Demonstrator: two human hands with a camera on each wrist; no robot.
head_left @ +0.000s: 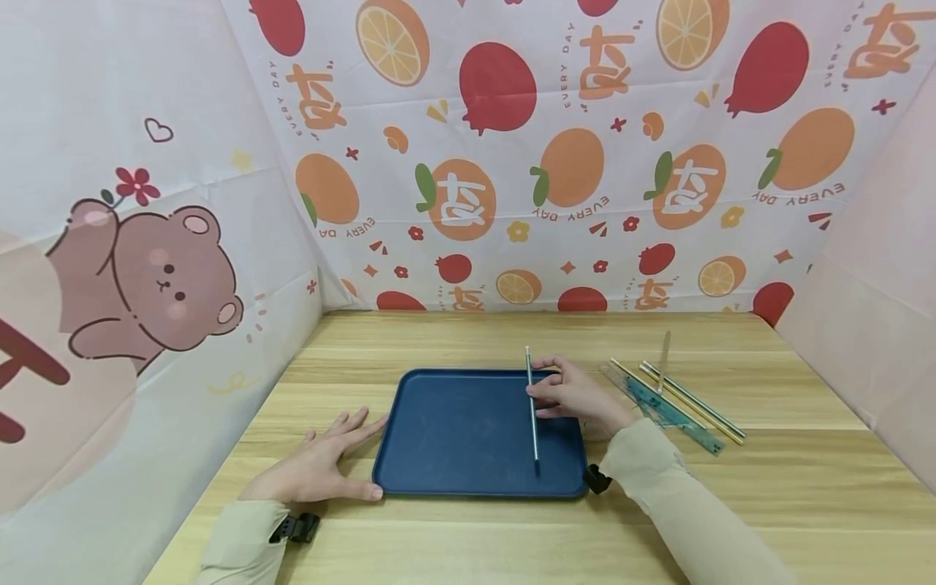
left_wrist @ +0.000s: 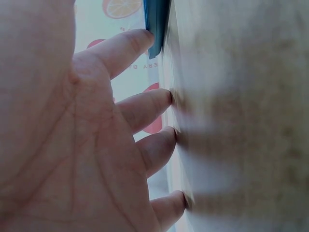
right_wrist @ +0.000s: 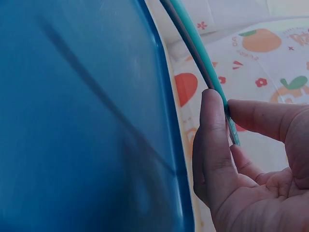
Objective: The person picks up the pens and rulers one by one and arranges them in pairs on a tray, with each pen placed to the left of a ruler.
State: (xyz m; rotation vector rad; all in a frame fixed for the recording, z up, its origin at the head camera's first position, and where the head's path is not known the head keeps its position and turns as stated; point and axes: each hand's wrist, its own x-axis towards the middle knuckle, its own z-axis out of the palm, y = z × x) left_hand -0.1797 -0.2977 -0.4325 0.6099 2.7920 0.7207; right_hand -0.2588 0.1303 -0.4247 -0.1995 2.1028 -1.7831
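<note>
A shallow blue rectangular tray (head_left: 453, 431) lies on the wooden table. Above its right part, my right hand (head_left: 574, 396) pinches a green pencil (head_left: 533, 426) between thumb and fingertips. The pencil runs lengthwise away from me, its pale end at the far side, and casts a shadow on the tray in the right wrist view. At the tray's left side rests my left hand (head_left: 322, 463), fingers spread. Its index finger and thumb touch the tray's edge, while the other fingertips (left_wrist: 164, 99) press on the tabletop in the left wrist view.
Right of the tray lies a loose pile: a green ruler (head_left: 687, 426), a green pencil (head_left: 712, 413), yellow pencils (head_left: 687, 401) and a clear ruler-like piece. A thin tan stick (head_left: 664, 361) lies across its far end. Patterned cloth walls (head_left: 497, 276) enclose the table (head_left: 468, 540) at back and sides.
</note>
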